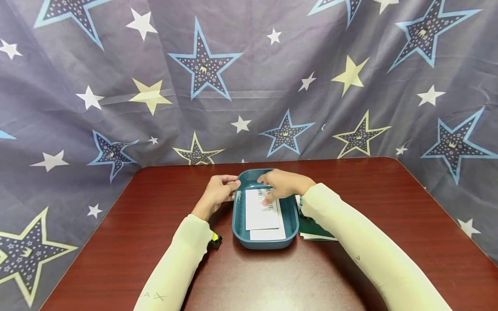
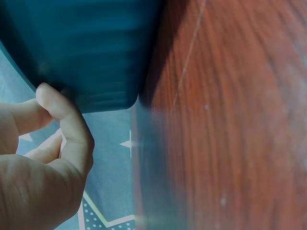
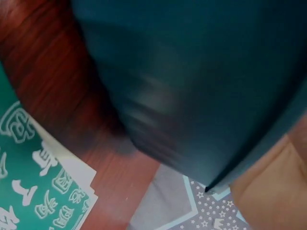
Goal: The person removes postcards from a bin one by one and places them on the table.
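Note:
A blue-green plastic box [image 1: 266, 245] stands on the table, with its outer wall large in both wrist views. At its far left corner my left hand [image 1: 218, 193] pinches the rim; the left wrist view shows a fingertip [image 2: 47, 95] against the wall there. Inside lies a white card [image 1: 261, 220] with black characters, overlapping another white sheet [image 1: 268, 235]. Above the cards, my right hand [image 1: 285, 182] reaches over the right rim, thumb and forefinger spread apart. Its thumb overlaps the printed end of the upper card, and nothing shows between these fingers.
Right of the box, partly under my right forearm, lies a green printed booklet [image 3: 33, 172] with white pages at its edge. The reddish wooden table [image 1: 171, 185] ends at a star-patterned curtain [image 1: 241, 103]. A small black-and-yellow item [image 1: 215, 240] shows by my left sleeve.

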Action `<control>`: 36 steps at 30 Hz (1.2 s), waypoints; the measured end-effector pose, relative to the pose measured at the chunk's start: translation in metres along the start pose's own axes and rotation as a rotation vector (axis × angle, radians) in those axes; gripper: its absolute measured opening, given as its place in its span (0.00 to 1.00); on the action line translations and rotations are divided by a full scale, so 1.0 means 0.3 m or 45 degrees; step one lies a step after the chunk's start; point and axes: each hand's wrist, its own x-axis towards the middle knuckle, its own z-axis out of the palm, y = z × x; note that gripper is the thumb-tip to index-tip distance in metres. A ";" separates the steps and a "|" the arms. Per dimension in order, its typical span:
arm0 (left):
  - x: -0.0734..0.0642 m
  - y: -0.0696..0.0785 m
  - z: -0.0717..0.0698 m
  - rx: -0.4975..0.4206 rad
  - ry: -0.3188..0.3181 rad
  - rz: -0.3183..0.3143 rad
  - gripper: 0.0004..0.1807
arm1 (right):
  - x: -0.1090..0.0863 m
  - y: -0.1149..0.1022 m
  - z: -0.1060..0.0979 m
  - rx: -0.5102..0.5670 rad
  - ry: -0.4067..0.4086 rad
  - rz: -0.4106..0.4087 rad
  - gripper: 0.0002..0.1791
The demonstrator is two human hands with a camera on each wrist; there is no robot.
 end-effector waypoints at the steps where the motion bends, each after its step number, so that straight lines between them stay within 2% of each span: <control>1: 0.000 0.000 -0.001 -0.002 0.003 0.000 0.19 | 0.003 -0.001 0.002 -0.004 -0.013 0.013 0.46; 5: -0.002 0.003 -0.003 -0.009 -0.001 0.001 0.19 | 0.008 -0.001 0.016 -0.046 -0.068 0.044 0.52; 12: -0.002 0.001 0.002 -0.010 0.001 0.002 0.19 | 0.014 0.002 0.050 -0.236 -0.097 0.081 0.66; 18: -0.002 -0.002 0.000 -0.005 -0.003 0.000 0.19 | 0.023 -0.010 0.064 -0.371 -0.098 0.112 0.67; 22: -0.005 0.002 0.001 -0.002 0.004 -0.008 0.19 | 0.024 -0.013 0.067 -0.415 -0.086 0.098 0.67; 32: -0.005 0.003 0.003 0.005 0.011 -0.002 0.19 | 0.001 -0.018 0.065 -0.364 0.012 0.068 0.66; 36: -0.005 0.003 0.003 0.007 0.011 -0.003 0.19 | 0.001 -0.016 0.068 -0.329 0.001 0.074 0.65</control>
